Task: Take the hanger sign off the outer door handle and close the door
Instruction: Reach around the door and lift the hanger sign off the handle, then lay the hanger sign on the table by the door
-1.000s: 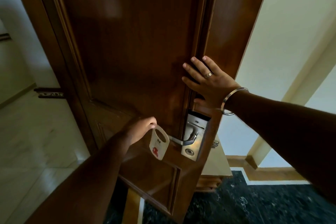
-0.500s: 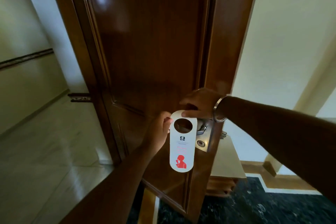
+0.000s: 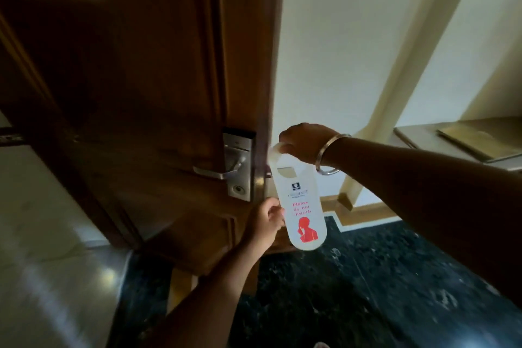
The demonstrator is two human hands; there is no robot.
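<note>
White plastic sign [image 3: 300,206] is off the outer handle [image 3: 216,172] now; a second ago it still hung there, looped on the lever. It dangles free in front of the door [image 3: 127,65] edge, just right of the lock plate [image 3: 240,168]. My right hand [image 3: 303,143] pinches its top loop from above, wrist bent down, bracelet [image 3: 329,154] at the cuff. My left hand [image 3: 267,220] reaches up from below, fingers closed on the sign's left edge. First half done, I judge; door stands open, closing remains.
</note>
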